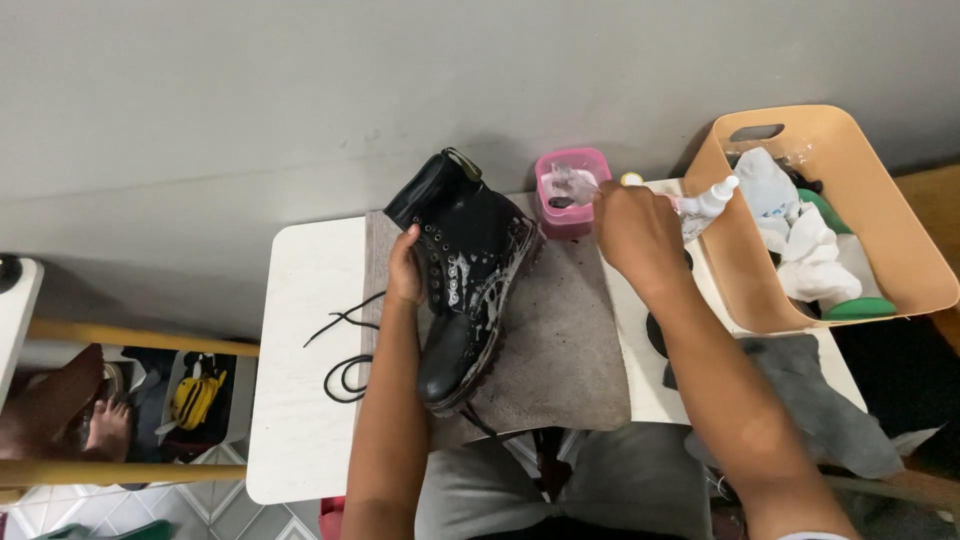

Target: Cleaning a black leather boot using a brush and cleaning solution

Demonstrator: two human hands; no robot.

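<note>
One black boot [462, 290], foam-streaked, is gripped at its lace side by the left hand [405, 268], mid-table on a grey mat [560, 360]. The right hand's [635, 232] fingers are closed by one pink tub [572, 192] at the back edge. One tan bin [880, 240] is parked right, loose laces [345, 350] left.

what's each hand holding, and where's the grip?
Left hand grips the black boot at its laced upper. Right hand is by the pink tub; what it holds cannot be told.
</note>
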